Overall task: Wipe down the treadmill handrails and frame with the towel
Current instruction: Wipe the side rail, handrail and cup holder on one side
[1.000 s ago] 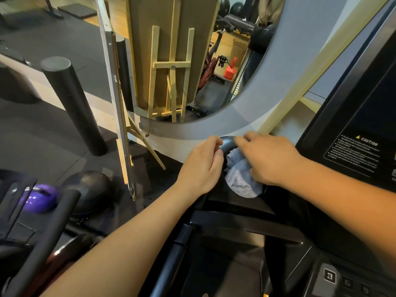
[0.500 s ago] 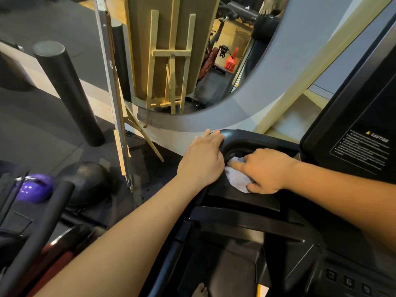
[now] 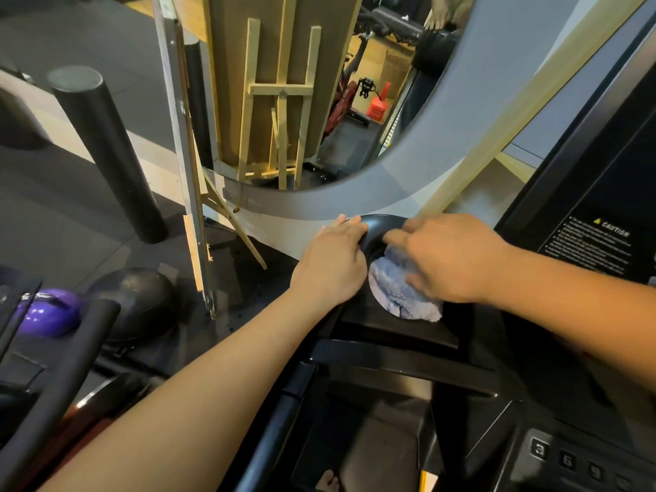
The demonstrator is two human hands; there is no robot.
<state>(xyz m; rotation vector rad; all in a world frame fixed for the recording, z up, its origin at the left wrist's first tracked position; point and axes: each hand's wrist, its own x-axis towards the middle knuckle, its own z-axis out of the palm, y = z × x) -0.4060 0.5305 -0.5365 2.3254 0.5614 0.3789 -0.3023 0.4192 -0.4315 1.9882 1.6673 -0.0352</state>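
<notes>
Since half a second ago the right hand [image 3: 451, 257] has slid up toward 12 o'clock, and the towel [image 3: 401, 292] that was bunched under it now lies spread across the round hollow in the treadmill frame [image 3: 376, 223]. The fingers are blurred but look stretched out, pressing down on the towel rather than gripping it; the thumb is hidden, so a pinch cannot be ruled out. The left hand [image 3: 330, 264], just at 9 o'clock of the towel, rests flat on the curved black edge and holds nothing, seemingly as a brace. By my reading the wipe is at this upper corner only. The crossbar [image 3: 390, 353] at 6 o'clock, the console [image 3: 585, 193] at 3 o'clock and the rail [image 3: 269, 438] toward 7 o'clock look untouched, so most of the job probably remains.
</notes>
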